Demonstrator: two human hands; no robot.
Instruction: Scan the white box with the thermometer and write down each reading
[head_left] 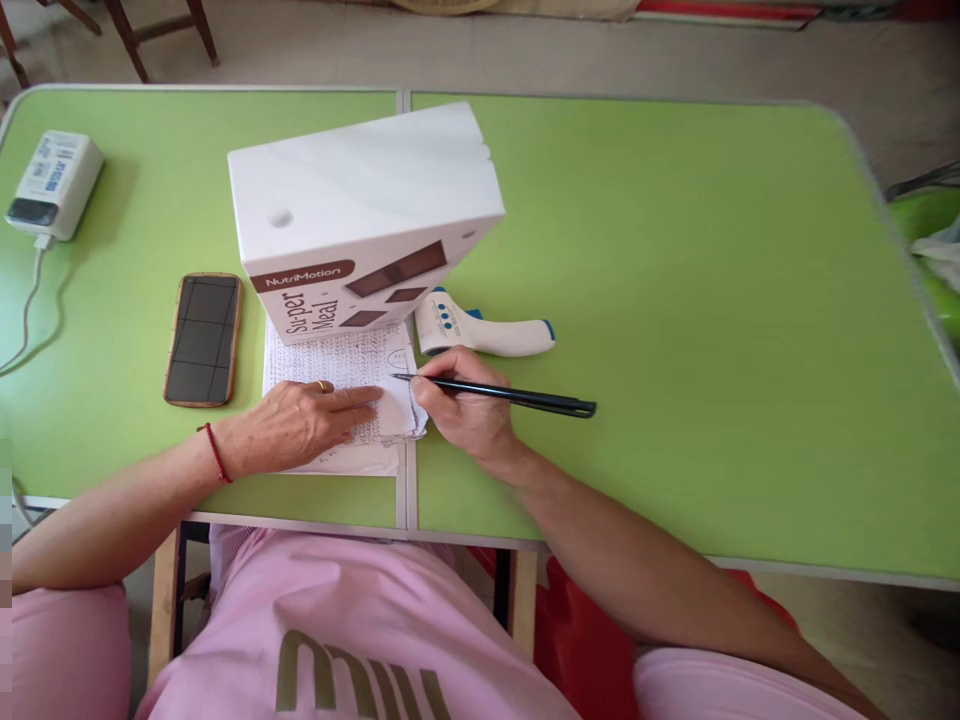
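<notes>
My right hand (471, 405) grips a black pen (547, 401), its tip pointing left over the right part of a handwritten sheet (330, 361). Whether the tip touches the paper I cannot tell. Resting on the sheet, my left hand (300, 428) lies flat with fingers stretched toward the pen tip and holds nothing. Lines of small writing and a curved drawn line show on the paper, whose lower right edge is ragged. A white NutriMotion box (360, 190) stands just behind the sheet and hides its far edge.
A white and blue thermometer gun (502, 333) lies right of the box. Left of the paper is a phone (202, 340) in a brown case. A white power bank or charger (64, 180) with a cable sits far left on the green folding table (675, 300).
</notes>
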